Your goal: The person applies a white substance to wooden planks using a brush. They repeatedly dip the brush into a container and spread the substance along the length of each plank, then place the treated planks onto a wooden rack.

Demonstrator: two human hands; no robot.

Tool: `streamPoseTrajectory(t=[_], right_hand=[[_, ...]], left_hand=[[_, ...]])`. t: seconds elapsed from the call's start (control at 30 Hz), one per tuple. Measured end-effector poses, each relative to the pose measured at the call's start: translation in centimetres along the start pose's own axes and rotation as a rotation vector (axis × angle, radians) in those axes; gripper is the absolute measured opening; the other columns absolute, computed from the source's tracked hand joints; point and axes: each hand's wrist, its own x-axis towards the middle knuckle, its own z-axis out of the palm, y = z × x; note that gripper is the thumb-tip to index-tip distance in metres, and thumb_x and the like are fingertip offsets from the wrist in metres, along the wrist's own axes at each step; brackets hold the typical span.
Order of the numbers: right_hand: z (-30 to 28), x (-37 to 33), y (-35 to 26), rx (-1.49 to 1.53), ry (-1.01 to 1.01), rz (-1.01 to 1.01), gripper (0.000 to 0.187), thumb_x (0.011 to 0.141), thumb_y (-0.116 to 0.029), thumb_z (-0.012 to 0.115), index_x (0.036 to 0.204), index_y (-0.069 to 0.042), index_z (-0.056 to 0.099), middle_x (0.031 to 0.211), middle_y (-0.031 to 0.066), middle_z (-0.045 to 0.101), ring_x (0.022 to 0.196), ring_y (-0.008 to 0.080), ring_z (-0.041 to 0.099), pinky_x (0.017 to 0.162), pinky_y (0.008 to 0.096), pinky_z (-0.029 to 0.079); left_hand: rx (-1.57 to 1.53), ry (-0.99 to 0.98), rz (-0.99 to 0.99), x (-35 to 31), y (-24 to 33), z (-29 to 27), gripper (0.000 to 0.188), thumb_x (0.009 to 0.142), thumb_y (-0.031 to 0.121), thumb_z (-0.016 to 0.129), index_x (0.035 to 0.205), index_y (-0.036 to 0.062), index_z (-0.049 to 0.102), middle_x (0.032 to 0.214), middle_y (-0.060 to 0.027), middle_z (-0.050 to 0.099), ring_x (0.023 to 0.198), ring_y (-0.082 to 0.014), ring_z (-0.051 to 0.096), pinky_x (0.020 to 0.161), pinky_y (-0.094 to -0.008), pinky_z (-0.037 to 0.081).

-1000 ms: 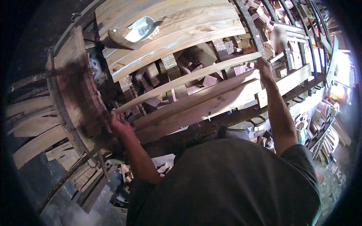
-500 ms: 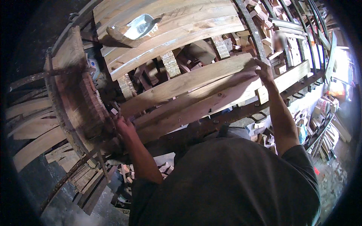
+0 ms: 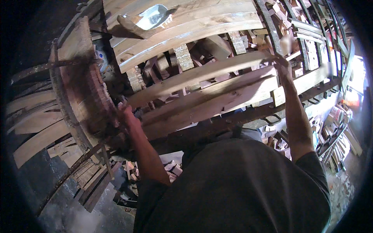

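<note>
A long pale wooden board (image 3: 202,75) spans between my two hands, turned partly on edge. My right hand (image 3: 283,65) is closed round its right end. At the shadowed left end, my left hand (image 3: 127,115) has its fingers curled on the board. Nearer to me, two more boards lie side by side, with a lit front board (image 3: 225,101) that has small dark knots. Beyond the held board sits a panel of boards laid edge to edge (image 3: 194,29). On it rests a whitish, paste-smeared container (image 3: 155,17) with a wooden piece at its left.
Under the boards runs a metal rack with crossbars (image 3: 182,60); wood offcuts (image 3: 213,47) show between them. Left of my left hand stands a large rough wooden piece (image 3: 79,81) with rusty bars. A rusty rail with hooks (image 3: 272,118) crosses near my body. Scrap wood lies at right.
The held board has tilted and come away from the nearer boards, opening a gap where crossbars show. Both hands have moved with it. The whole view has shifted slightly.
</note>
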Motion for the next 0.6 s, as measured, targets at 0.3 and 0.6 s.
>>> streamPoseTrajectory(t=[0.3,0.6], right_hand=[[4.4,5.0,-5.2,0.336,-0.128,-0.025,0.055,0.076,-0.002,0.062,0.13,-0.001,0.052,0.117,0.0094,0.063,0.099,0.018,0.061,0.086,0.0296,0.048],[1.5,6.5,2.7,-0.132,-0.133,0.073,0.062,0.079,-0.019,0.064,0.134,0.006,0.047,0.121,0.014,0.061,0.11,0.023,0.059,0.092,0.0313,0.047]], left_hand=[[0.032,-0.223,0.176,8.7,-4.5,0.8,0.075,0.084,0.009,0.072,0.147,-0.0022,0.032,0.13,-0.0146,0.058,0.111,-0.0247,0.057,0.1,-0.0363,0.043],[1.115,-0.257,0.231,7.1,-4.4,-0.3,0.076,0.084,0.036,0.067,0.144,0.0002,0.036,0.138,-0.0276,0.048,0.126,-0.0407,0.049,0.106,-0.0427,0.04]])
